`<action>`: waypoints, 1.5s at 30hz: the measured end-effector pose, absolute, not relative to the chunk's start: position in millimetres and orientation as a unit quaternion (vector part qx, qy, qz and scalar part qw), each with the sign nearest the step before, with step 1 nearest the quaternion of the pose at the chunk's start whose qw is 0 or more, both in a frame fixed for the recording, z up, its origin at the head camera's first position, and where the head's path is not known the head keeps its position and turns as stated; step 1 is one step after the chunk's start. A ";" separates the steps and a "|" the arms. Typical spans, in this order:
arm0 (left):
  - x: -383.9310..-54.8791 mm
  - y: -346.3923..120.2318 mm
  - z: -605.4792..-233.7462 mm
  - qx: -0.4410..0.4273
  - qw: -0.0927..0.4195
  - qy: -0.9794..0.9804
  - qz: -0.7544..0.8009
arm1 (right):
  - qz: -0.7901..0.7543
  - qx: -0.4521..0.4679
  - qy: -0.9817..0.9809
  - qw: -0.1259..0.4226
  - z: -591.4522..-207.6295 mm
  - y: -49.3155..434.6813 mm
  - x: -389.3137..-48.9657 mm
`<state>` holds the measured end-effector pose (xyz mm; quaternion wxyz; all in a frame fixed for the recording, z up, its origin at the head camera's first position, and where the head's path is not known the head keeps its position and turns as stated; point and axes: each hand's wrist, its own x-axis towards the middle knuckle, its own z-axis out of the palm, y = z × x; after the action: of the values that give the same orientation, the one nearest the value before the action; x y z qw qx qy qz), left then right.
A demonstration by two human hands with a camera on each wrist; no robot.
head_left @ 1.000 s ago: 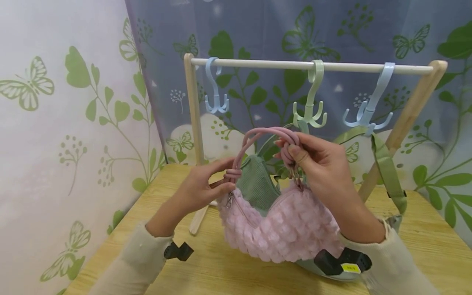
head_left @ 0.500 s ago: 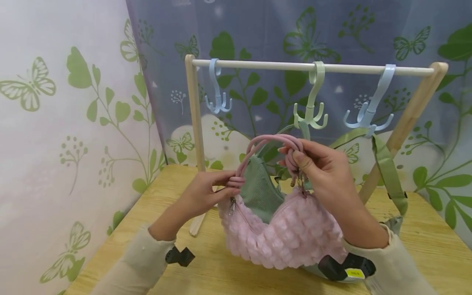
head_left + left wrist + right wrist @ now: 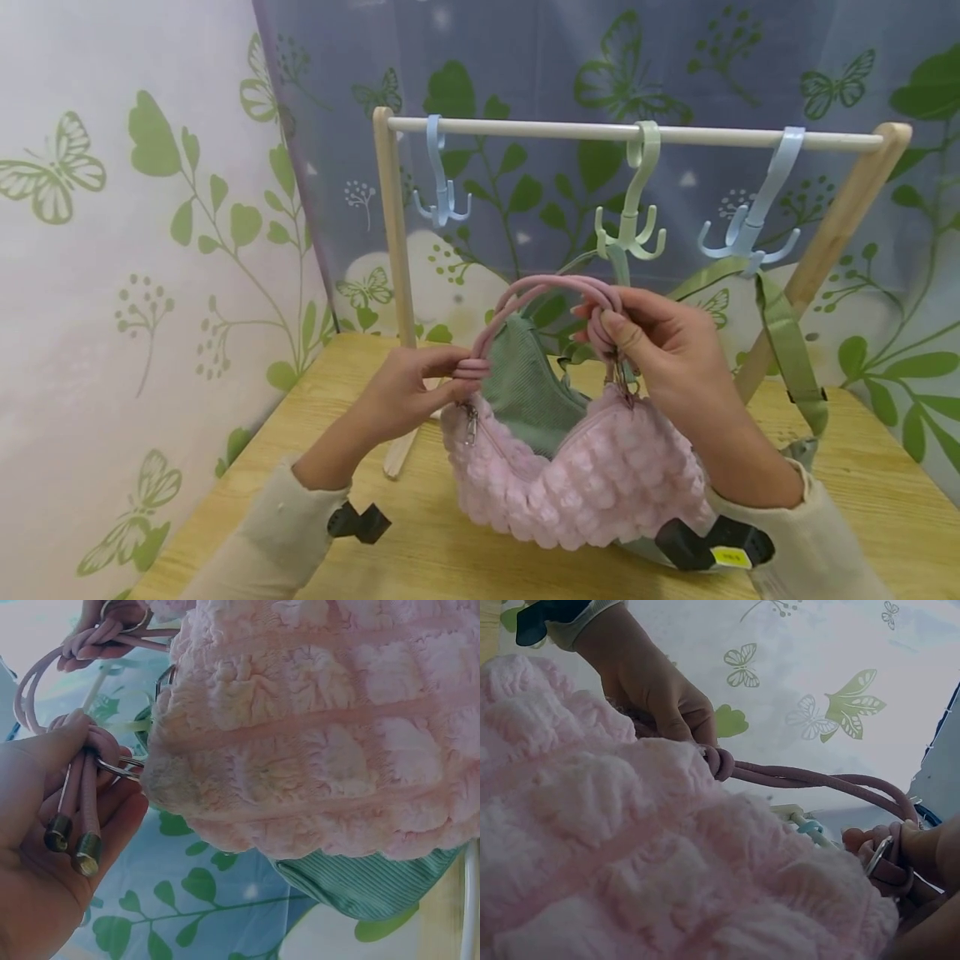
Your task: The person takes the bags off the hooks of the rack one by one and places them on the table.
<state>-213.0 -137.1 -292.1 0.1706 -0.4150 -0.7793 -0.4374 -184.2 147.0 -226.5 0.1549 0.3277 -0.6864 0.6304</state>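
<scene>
A puffy pink handbag (image 3: 577, 483) hangs between my hands in front of the rack, held by its knotted cord handle (image 3: 551, 283). My left hand (image 3: 405, 387) pinches the knot at the handle's left end, beside the zip pull. In the left wrist view two metal-tipped cord ends (image 3: 88, 851) hang by the palm of that hand. My right hand (image 3: 671, 350) grips the knot at the right end, just above the metal rings. Behind the handbag a green ribbed bag (image 3: 525, 392) hangs from the green hook (image 3: 633, 225), partly hidden by the pink one.
A wooden rack with a white rod (image 3: 525, 127) stands on the wooden table (image 3: 367, 542). From it hang a light blue hook (image 3: 441, 196) at left and another blue hook (image 3: 750, 225) at right. An olive strap (image 3: 787, 333) hangs from the right hook.
Both hands and the pink handbag have come down a little, and the right hand has shifted slightly to the right. Both grips on the handle stay the same.
</scene>
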 end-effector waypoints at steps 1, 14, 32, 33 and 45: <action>-212.5 -137.6 -291.9 -0.413 0.173 -0.779 -0.440 | 0.629 0.329 -0.687 0.155 -227.2 147.3 -184.3; -203.7 -144.3 -280.7 -0.391 0.206 -0.764 -0.470 | 0.588 0.320 -0.731 0.132 -233.2 158.8 -184.9; -197.3 -165.9 -266.3 -0.434 0.246 -0.747 -0.440 | 0.588 0.372 -0.706 0.132 -244.2 160.7 -190.8; -196.8 -166.8 -265.6 -0.436 0.245 -0.746 -0.439 | 0.587 0.376 -0.704 0.135 -244.8 160.4 -191.4; -187.5 -180.2 -257.5 -0.441 0.252 -0.754 -0.417 | 0.514 0.363 -0.759 0.169 -247.4 159.6 -188.7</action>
<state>-187.5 -180.2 -257.5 0.2523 -0.4413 -0.7535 -0.4169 -188.7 159.6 -247.4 0.1686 0.3634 -0.7588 0.5136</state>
